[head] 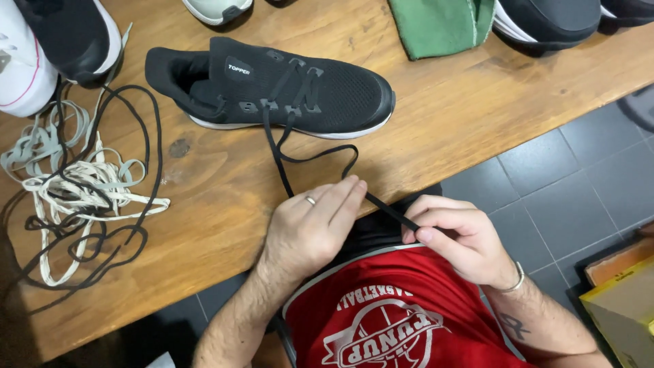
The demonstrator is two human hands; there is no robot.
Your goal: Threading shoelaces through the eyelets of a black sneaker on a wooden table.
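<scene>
The right hand pinches the free end of a black shoelace between thumb and forefinger, closed tight on it just at the table's edge, over the person's lap. Just beside that grip, the left hand lies across the same lace, fingers extended and pressed together on it, seemingly steadying or smoothing it so the held end stays taut; whether the thumb closes beneath cannot be seen. From the grip the lace runs away over the wooden table, loops once, and climbs into the eyelets of a black sneaker lying on its side, sole turned away, opening up the lacing face. Well off to the left of the hands, a tangle of loose laces, black and pale, sits heaped. Beyond the sneaker lie a folded green cloth and other shoes along the far edge.
</scene>
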